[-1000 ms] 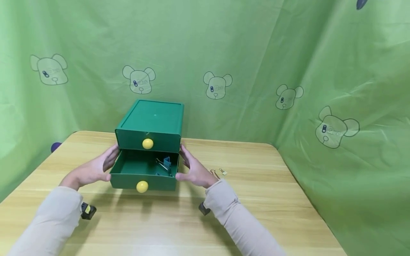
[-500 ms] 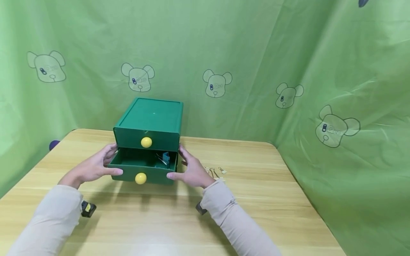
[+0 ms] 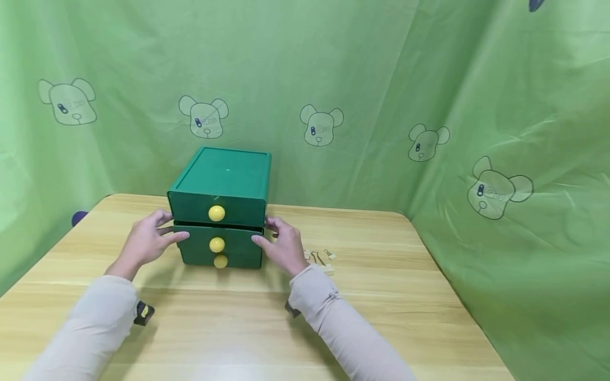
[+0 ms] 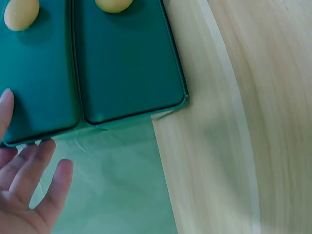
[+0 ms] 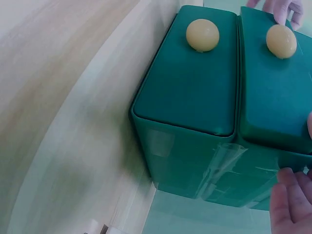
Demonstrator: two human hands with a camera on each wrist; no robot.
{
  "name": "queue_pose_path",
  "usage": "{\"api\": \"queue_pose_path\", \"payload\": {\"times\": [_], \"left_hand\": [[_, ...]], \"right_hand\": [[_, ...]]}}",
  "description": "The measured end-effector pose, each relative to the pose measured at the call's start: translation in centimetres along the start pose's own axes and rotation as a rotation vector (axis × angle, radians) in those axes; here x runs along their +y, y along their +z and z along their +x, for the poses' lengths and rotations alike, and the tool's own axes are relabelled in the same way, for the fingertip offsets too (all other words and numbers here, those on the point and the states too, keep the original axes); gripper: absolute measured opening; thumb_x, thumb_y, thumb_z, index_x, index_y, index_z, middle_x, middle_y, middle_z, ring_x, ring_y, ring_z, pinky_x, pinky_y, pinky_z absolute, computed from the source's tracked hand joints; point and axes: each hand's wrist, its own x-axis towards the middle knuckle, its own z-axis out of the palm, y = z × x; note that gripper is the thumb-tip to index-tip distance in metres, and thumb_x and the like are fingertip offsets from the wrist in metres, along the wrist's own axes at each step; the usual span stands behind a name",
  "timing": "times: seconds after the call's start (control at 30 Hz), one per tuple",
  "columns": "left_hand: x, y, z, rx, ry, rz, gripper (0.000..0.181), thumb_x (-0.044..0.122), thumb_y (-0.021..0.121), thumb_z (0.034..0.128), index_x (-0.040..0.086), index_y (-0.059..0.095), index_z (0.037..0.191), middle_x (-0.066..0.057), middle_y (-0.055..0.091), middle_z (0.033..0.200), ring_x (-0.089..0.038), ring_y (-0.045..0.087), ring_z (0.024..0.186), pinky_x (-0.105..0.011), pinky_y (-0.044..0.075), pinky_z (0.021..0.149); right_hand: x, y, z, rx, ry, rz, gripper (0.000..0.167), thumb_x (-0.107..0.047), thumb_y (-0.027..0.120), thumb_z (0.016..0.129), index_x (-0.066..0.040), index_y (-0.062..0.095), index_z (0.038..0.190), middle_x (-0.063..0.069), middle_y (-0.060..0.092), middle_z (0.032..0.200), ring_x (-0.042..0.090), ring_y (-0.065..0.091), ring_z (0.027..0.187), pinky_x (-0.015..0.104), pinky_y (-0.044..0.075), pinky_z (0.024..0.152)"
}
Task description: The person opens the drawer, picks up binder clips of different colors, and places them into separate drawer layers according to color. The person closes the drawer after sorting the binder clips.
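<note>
A dark green three-drawer cabinet (image 3: 229,172) with yellow knobs stands towards the back left of the table. Its middle drawer (image 3: 238,247) is nearly flush, its front still jutting a little past the bottom drawer (image 5: 187,83) in the right wrist view. My left hand (image 3: 145,242) is at the cabinet's left side, thumb against the middle drawer's front and fingers by the side wall. On the opposite side my right hand (image 3: 285,246) mirrors it, thumb at the drawer front's right edge. The fingers of both hands look loosely extended. The drawer's contents are hidden.
Several pale binder clips with gold handles (image 3: 325,269) lie on the wooden table (image 3: 229,323), right of the cabinet and beside my right hand. A green curtain (image 3: 371,79) with bear-head outlines hangs behind the table and along its right side.
The middle drawer, well pulled out with dark blue binder clips visible inside, has slid back into the cabinet. Both hands moved with it, and the bottom drawer's knob has come into view.
</note>
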Motion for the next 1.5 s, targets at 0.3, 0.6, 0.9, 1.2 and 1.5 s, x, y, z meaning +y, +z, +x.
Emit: {"api": "queue_pose_path", "payload": {"times": [0.3,0.6,0.9,1.2,1.5], "left_hand": [[0.5,0.9,0.2,0.126,-0.032,0.028,0.040,0.012,0.077,0.0839,-0.007,0.049,0.105,-0.038,0.049,0.127,-0.050,0.055,0.108,-0.052,0.052,0.082],[0.8,1.1,0.4,0.166,-0.076,0.080,0.043,0.020,0.078,0.0841,-0.005,0.049,0.104,-0.035,0.050,0.128,-0.047,0.057,0.107,-0.051,0.054,0.079],[1.1,1.3,0.5,0.169,-0.100,0.089,0.047,0.019,0.078,0.0839,-0.008,0.049,0.109,-0.035,0.050,0.128,-0.046,0.059,0.106,-0.048,0.056,0.077],[1.0,1.5,0.4,0.202,-0.092,0.118,0.045,0.021,0.080,0.0823,-0.005,0.051,0.105,-0.034,0.054,0.124,-0.044,0.062,0.102,-0.048,0.056,0.075],[1.0,0.9,0.7,0.132,-0.094,0.080,0.053,0.030,0.075,0.0871,-0.007,0.048,0.114,-0.033,0.050,0.128,-0.046,0.059,0.108,-0.049,0.055,0.080]], "right_hand": [[0.1,0.4,0.4,0.060,-0.015,-0.060,0.038,-0.012,0.081,0.080,0.002,0.062,0.111,0.014,0.068,0.109,0.028,0.066,0.099,0.037,0.055,0.082],[0.3,0.6,0.7,0.090,-0.035,-0.087,0.035,-0.012,0.081,0.080,0.000,0.062,0.107,0.012,0.068,0.105,0.026,0.067,0.095,0.030,0.055,0.075],[0.2,0.6,0.7,0.101,-0.030,-0.082,0.036,-0.012,0.081,0.080,0.000,0.062,0.108,0.012,0.068,0.105,0.024,0.067,0.095,0.029,0.055,0.074],[0.2,0.8,0.7,0.106,-0.023,-0.072,0.033,-0.008,0.080,0.080,0.001,0.063,0.106,0.013,0.069,0.103,0.026,0.068,0.093,0.028,0.055,0.074],[0.4,0.8,0.5,0.103,-0.032,-0.067,0.028,-0.011,0.076,0.084,-0.001,0.063,0.106,0.010,0.068,0.100,0.023,0.066,0.092,0.034,0.055,0.077]]}}
